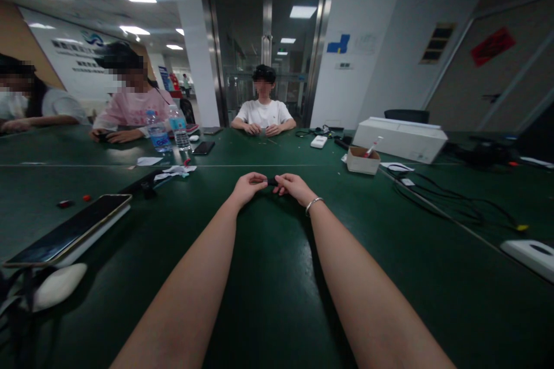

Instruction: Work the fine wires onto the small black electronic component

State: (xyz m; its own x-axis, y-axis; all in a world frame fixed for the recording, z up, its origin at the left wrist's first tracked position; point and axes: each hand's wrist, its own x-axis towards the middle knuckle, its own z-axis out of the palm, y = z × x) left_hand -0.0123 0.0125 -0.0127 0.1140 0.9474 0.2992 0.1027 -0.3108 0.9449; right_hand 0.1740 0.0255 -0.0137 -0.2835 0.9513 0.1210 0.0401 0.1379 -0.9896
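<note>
Both my arms stretch forward over the dark green table (pixel 268 253). Between my fingertips is a small black object (pixel 272 181), too small to make out its kind. My left hand (pixel 250 188) pinches its left end between thumb and fingers. From the other side my right hand (pixel 295 188), with a silver bracelet (pixel 313 205) at the wrist, grips the right end. My fingers cover part of the object.
On the left lie a phone (pixel 73 225) on a white box, a white mouse-like object (pixel 59 287) and paper scraps (pixel 175 172). Two water bottles (pixel 179 131) stand beyond. A small carton (pixel 362 160), white box (pixel 400 138) and black cables (pixel 454 202) are rightward. Several people sit around the table.
</note>
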